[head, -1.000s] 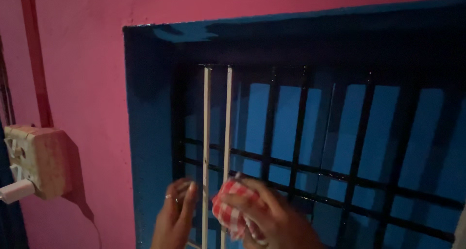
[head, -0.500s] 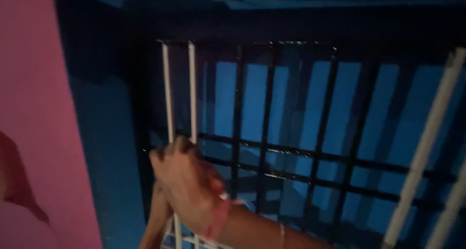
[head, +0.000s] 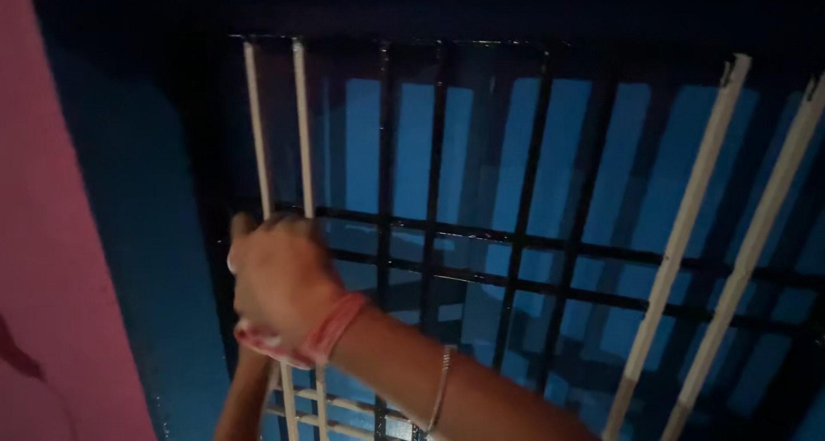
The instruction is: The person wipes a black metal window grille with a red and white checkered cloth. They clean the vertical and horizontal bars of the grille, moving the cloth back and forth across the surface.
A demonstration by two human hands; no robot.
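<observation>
The right hand [head: 279,286] clamps a red cloth [head: 331,329] around the two pale bars [head: 301,131]. Above the grip, bars remain unwiped. Left hand [head: 245,389]: grip hidden.

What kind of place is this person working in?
Probably a room in a home, at a window. A pink wall frames a blue window recess fitted with a dark barred grille. The right hand presses a red checked cloth against pale bars.

Dim blue window recess [head: 129,200], pink wall [head: 43,235]
</observation>
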